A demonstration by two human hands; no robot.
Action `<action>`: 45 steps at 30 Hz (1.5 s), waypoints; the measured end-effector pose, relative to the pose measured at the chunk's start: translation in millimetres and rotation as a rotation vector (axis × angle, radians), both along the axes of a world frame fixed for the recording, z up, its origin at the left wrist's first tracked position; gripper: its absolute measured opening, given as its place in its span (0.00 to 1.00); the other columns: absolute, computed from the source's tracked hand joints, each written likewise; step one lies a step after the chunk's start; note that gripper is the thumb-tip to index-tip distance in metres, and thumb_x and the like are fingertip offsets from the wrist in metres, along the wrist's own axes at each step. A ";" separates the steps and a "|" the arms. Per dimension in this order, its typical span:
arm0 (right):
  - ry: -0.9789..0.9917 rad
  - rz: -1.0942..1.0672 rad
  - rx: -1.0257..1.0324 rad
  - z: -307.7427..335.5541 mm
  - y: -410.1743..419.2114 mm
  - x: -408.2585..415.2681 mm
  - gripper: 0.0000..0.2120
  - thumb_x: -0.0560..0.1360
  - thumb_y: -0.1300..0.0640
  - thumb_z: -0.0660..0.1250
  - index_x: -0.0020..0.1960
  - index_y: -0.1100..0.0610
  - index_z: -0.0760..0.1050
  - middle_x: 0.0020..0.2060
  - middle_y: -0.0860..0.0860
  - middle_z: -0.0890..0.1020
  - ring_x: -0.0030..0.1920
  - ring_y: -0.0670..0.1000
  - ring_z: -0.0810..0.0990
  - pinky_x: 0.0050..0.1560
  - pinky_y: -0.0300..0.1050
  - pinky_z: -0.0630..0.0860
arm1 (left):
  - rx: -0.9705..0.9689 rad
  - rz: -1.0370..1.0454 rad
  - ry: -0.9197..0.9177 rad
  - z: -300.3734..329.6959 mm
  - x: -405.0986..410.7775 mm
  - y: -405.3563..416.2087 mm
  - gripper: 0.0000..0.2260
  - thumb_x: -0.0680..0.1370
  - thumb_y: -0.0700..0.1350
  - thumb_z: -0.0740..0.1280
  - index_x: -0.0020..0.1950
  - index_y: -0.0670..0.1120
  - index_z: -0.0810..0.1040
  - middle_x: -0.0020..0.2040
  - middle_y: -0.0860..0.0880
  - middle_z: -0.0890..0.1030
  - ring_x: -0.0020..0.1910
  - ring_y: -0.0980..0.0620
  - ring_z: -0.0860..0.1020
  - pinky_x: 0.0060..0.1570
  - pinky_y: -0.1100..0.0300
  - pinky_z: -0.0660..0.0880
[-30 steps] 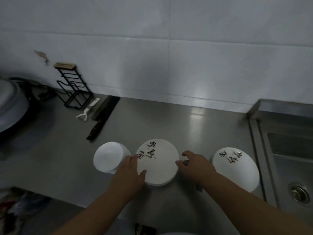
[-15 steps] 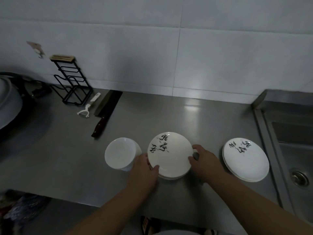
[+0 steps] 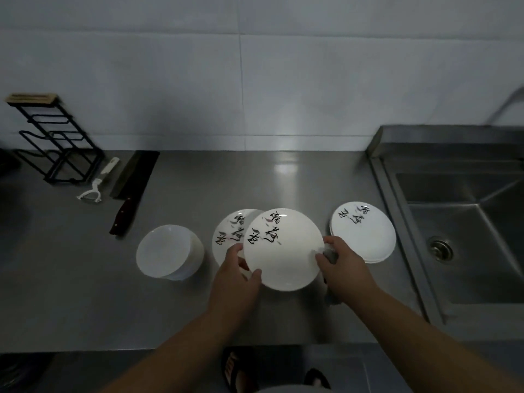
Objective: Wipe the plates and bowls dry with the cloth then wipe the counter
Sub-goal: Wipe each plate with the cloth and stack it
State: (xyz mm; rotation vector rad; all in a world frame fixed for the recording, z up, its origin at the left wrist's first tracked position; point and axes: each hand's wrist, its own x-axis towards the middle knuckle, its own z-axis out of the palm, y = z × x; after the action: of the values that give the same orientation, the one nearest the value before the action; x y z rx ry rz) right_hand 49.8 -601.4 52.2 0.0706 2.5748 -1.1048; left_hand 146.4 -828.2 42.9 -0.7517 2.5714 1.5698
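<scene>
Both hands hold one white plate lifted over the steel table. Left hand pinches its near-left rim, thumb on top and fingers curled underneath. Right hand clamps the right rim together with a bunched grey cloth. Another plate lies just behind, a plate stack to the right, bowls to the left.
</scene>
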 end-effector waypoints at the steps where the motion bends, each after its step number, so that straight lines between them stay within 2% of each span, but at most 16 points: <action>1: -0.004 -0.012 0.001 -1.8 11.3 3.9 0.16 0.77 0.48 0.70 0.62 0.38 0.71 0.49 0.48 0.84 0.47 0.56 0.84 0.54 0.55 0.81 | 0.014 -0.012 0.001 -0.4 1.5 10.0 0.25 0.77 0.49 0.71 0.69 0.63 0.64 0.52 0.58 0.80 0.48 0.56 0.81 0.49 0.49 0.81; 3: -0.021 -0.025 0.018 -7.2 34.4 11.3 0.17 0.77 0.48 0.70 0.65 0.41 0.71 0.51 0.49 0.84 0.48 0.57 0.84 0.54 0.54 0.81 | 0.028 -0.041 -0.001 -1.8 5.3 31.0 0.25 0.77 0.49 0.72 0.69 0.62 0.64 0.52 0.58 0.80 0.50 0.59 0.81 0.50 0.52 0.82; 7: -0.083 -0.037 0.014 -23.6 76.5 27.0 0.17 0.78 0.51 0.70 0.65 0.43 0.73 0.53 0.49 0.82 0.52 0.56 0.83 0.56 0.56 0.80 | 0.028 -0.094 -0.038 -11.9 13.3 70.0 0.24 0.77 0.45 0.72 0.68 0.60 0.65 0.55 0.61 0.79 0.51 0.64 0.78 0.45 0.68 0.74; 10: -0.110 -0.025 0.055 -42.3 98.2 31.9 0.17 0.78 0.51 0.70 0.66 0.46 0.74 0.56 0.52 0.82 0.52 0.53 0.80 0.54 0.51 0.78 | 0.009 -0.111 -0.074 -28.3 13.2 90.2 0.23 0.77 0.43 0.71 0.66 0.60 0.66 0.58 0.57 0.79 0.54 0.59 0.79 0.51 0.63 0.73; 13: -0.152 0.007 0.088 -57.0 109.1 28.8 0.18 0.79 0.51 0.69 0.68 0.50 0.74 0.60 0.54 0.82 0.53 0.53 0.78 0.52 0.43 0.70 | 0.003 -0.104 -0.125 -46.7 11.4 103.7 0.23 0.77 0.43 0.71 0.69 0.53 0.69 0.60 0.54 0.80 0.57 0.55 0.79 0.53 0.63 0.71; 17: -0.174 0.023 0.090 -65.8 112.5 23.0 0.17 0.80 0.51 0.68 0.68 0.50 0.75 0.62 0.55 0.82 0.59 0.56 0.80 0.53 0.43 0.70 | -0.008 -0.099 -0.167 -59.3 12.4 114.4 0.24 0.77 0.42 0.72 0.71 0.49 0.69 0.63 0.53 0.79 0.56 0.58 0.76 0.56 0.64 0.71; 22: -0.184 0.048 0.111 -65.2 114.7 18.5 0.19 0.80 0.51 0.68 0.70 0.51 0.74 0.63 0.56 0.81 0.61 0.57 0.80 0.55 0.44 0.72 | -0.056 -0.126 -0.183 -68.3 13.9 111.8 0.25 0.76 0.46 0.73 0.72 0.52 0.70 0.63 0.53 0.80 0.53 0.60 0.76 0.55 0.63 0.70; 26: 0.034 0.008 0.122 -49.2 112.8 14.5 0.22 0.80 0.48 0.67 0.72 0.53 0.71 0.61 0.58 0.81 0.62 0.60 0.80 0.59 0.51 0.75 | -0.152 -0.201 -0.147 -72.8 18.3 102.9 0.28 0.77 0.50 0.73 0.74 0.51 0.68 0.67 0.53 0.78 0.58 0.59 0.75 0.58 0.64 0.70; 28: 0.075 0.116 0.050 -41.5 100.7 13.4 0.27 0.81 0.45 0.65 0.76 0.52 0.66 0.68 0.56 0.77 0.68 0.58 0.76 0.68 0.52 0.72 | -0.299 -0.242 -0.131 -81.1 19.9 96.7 0.33 0.77 0.58 0.70 0.78 0.52 0.64 0.73 0.51 0.73 0.69 0.52 0.71 0.67 0.55 0.69; 29: 0.074 0.232 0.100 -42.4 93.1 14.0 0.30 0.81 0.41 0.61 0.79 0.51 0.62 0.74 0.55 0.72 0.73 0.58 0.70 0.74 0.54 0.67 | -0.388 -0.274 -0.131 -86.3 20.4 93.8 0.35 0.78 0.61 0.68 0.80 0.52 0.60 0.76 0.50 0.69 0.73 0.50 0.67 0.72 0.51 0.66; 31: 0.153 0.460 0.379 -50.6 78.8 17.8 0.39 0.78 0.32 0.48 0.83 0.52 0.53 0.82 0.57 0.57 0.81 0.62 0.53 0.81 0.58 0.49 | -0.509 -0.338 -0.109 -93.5 21.1 89.9 0.37 0.79 0.65 0.62 0.83 0.52 0.54 0.82 0.51 0.60 0.79 0.49 0.59 0.76 0.48 0.57; 33: 0.233 0.606 0.507 -58.3 69.1 23.1 0.43 0.76 0.32 0.41 0.84 0.55 0.50 0.83 0.58 0.49 0.82 0.64 0.43 0.80 0.60 0.40 | -0.575 -0.415 -0.067 -98.8 21.2 88.4 0.38 0.80 0.67 0.56 0.84 0.52 0.48 0.84 0.52 0.52 0.81 0.51 0.53 0.78 0.49 0.49; 36: 0.207 0.819 0.472 -73.2 60.0 30.7 0.45 0.75 0.32 0.38 0.84 0.58 0.44 0.83 0.57 0.44 0.83 0.59 0.40 0.82 0.58 0.41 | -0.636 -0.493 -0.045 -108.7 22.5 88.0 0.37 0.80 0.66 0.52 0.84 0.52 0.44 0.84 0.52 0.47 0.83 0.51 0.48 0.80 0.49 0.42; 39: 0.144 0.850 0.502 -90.8 55.6 29.0 0.49 0.73 0.28 0.37 0.83 0.58 0.36 0.82 0.57 0.37 0.82 0.56 0.35 0.82 0.56 0.42 | -0.651 -0.494 -0.007 -119.7 24.4 89.6 0.34 0.82 0.64 0.52 0.84 0.52 0.47 0.84 0.53 0.44 0.83 0.50 0.45 0.80 0.44 0.43; 43: 0.169 0.756 0.542 -102.0 44.1 18.6 0.49 0.74 0.27 0.36 0.83 0.60 0.35 0.81 0.59 0.34 0.81 0.59 0.33 0.81 0.57 0.37 | -0.676 -0.485 0.018 -127.6 23.3 90.1 0.33 0.82 0.63 0.54 0.84 0.52 0.53 0.84 0.52 0.48 0.83 0.49 0.46 0.80 0.43 0.45; 45: 0.194 0.829 0.482 -105.0 44.6 20.7 0.48 0.76 0.27 0.40 0.84 0.58 0.38 0.82 0.58 0.36 0.82 0.58 0.34 0.82 0.58 0.41 | -0.690 -0.493 0.018 -130.2 23.4 88.5 0.34 0.82 0.64 0.53 0.84 0.51 0.52 0.84 0.51 0.48 0.83 0.49 0.45 0.80 0.45 0.43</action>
State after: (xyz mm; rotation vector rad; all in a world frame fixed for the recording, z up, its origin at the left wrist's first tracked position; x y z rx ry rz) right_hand 70.5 -556.7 -52.8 -0.9317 2.5391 -0.1907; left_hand 169.8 -739.7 -87.3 -0.0744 2.9919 0.5522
